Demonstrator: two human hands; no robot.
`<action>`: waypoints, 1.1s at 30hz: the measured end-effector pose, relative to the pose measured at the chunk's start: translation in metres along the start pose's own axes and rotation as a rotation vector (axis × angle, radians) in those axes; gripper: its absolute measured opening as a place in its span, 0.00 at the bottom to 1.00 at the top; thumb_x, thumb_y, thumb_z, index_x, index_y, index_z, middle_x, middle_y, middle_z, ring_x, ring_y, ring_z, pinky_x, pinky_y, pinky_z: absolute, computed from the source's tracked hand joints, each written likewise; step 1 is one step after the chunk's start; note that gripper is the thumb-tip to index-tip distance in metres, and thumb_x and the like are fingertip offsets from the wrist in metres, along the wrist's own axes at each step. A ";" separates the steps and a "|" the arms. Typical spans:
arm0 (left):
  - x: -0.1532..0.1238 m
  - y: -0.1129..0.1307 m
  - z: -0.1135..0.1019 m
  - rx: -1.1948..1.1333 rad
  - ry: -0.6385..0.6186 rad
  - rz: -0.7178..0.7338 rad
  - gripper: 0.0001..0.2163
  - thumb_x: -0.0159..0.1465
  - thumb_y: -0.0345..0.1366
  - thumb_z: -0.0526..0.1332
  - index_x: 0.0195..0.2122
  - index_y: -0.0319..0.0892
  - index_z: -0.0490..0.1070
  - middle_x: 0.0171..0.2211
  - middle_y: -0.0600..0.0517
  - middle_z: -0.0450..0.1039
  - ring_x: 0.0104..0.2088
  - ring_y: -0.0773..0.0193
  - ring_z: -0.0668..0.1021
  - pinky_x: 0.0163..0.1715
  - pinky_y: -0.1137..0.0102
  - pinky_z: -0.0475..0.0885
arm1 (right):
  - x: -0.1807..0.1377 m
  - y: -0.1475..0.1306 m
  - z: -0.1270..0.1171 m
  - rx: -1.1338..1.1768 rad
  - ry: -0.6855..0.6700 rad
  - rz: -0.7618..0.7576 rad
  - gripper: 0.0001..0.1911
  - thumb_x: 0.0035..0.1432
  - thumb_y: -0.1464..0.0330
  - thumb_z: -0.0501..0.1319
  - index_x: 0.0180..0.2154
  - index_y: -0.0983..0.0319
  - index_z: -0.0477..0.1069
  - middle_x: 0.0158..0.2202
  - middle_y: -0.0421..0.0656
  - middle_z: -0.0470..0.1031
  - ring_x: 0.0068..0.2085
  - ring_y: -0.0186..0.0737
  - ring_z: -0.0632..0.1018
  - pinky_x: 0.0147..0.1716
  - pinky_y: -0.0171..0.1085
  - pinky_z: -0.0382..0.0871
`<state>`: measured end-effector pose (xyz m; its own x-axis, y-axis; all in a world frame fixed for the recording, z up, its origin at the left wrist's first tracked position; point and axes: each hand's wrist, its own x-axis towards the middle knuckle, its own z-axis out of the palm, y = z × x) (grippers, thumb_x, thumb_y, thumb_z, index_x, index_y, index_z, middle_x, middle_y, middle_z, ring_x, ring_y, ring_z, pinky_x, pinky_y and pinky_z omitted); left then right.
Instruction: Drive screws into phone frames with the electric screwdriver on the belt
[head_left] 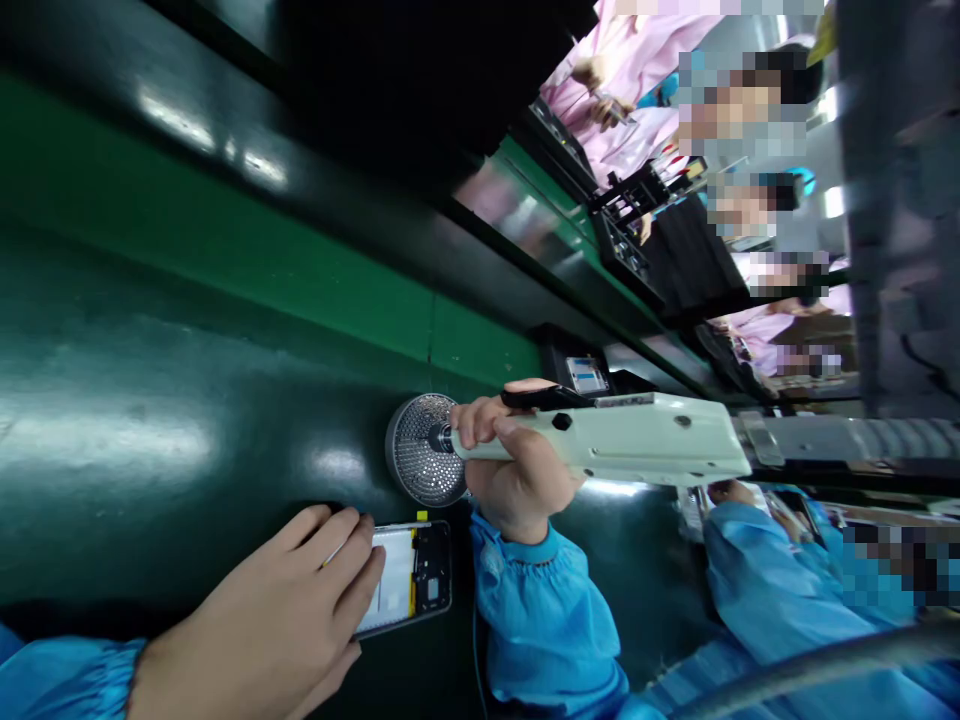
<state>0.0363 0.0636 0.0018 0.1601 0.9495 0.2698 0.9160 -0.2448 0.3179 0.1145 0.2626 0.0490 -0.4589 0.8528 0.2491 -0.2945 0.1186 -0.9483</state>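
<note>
1. Dark green bench (247, 400): the opened phone-like device (394, 575) lies on it at lower centre, face up, its inner parts exposed and a yellow tab (422, 516) at its far edge.
2. Left hand (277, 605): fingers curved over the device's left part; whether they grip or merely steady it cannot be told.
3. Right hand (521, 470): closed around the pale green tool (645, 440), near its nose, which points over the perforated metal dish (420, 470); contact at the tip cannot be confirmed.
4. Step in hand, as judged: steadying the device while the tool is held at the dish. Any move between them calls for a short lift over the dish's rim and a steady left hand.
5. Margins: the dish stands just beyond the device. Wide bench surface extends leftward; farther off sits a black tray (553, 355). On the right, a co-worker's blue sleeve (757, 570) and a grey hose (810, 660) limit the room.
</note>
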 end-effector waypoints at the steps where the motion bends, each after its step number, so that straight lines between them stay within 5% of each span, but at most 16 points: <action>1: 0.000 0.000 0.000 0.000 -0.002 0.000 0.22 0.68 0.51 0.56 0.53 0.40 0.74 0.53 0.42 0.74 0.51 0.48 0.72 0.54 0.55 0.58 | 0.000 0.000 0.000 0.002 0.003 0.003 0.09 0.48 0.72 0.61 0.34 0.58 0.67 0.17 0.32 0.65 0.18 0.32 0.67 0.24 0.38 0.65; 19: 0.003 -0.002 -0.004 0.013 -0.011 0.013 0.22 0.68 0.50 0.56 0.52 0.39 0.75 0.52 0.42 0.75 0.50 0.48 0.72 0.54 0.56 0.58 | -0.001 -0.003 -0.003 0.014 -0.049 -0.051 0.08 0.51 0.73 0.60 0.36 0.59 0.68 0.19 0.33 0.66 0.20 0.32 0.68 0.26 0.38 0.66; 26: 0.008 0.001 -0.006 -0.007 -0.047 -0.020 0.23 0.66 0.50 0.57 0.56 0.41 0.73 0.53 0.41 0.73 0.51 0.47 0.71 0.52 0.55 0.60 | -0.043 -0.053 -0.022 -0.053 -0.110 -0.033 0.14 0.56 0.71 0.58 0.45 0.57 0.70 0.22 0.36 0.65 0.23 0.34 0.68 0.28 0.40 0.64; 33: 0.021 0.007 -0.001 0.001 -0.145 -0.066 0.29 0.66 0.52 0.54 0.62 0.36 0.66 0.54 0.39 0.72 0.48 0.45 0.70 0.46 0.54 0.61 | -0.070 -0.044 -0.034 -0.105 -0.165 0.073 0.14 0.58 0.70 0.59 0.46 0.53 0.69 0.24 0.35 0.66 0.25 0.34 0.69 0.30 0.40 0.65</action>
<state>0.0454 0.0815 0.0109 0.1508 0.9820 0.1139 0.9266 -0.1806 0.3300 0.1879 0.2151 0.0662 -0.6095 0.7672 0.1997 -0.1702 0.1194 -0.9781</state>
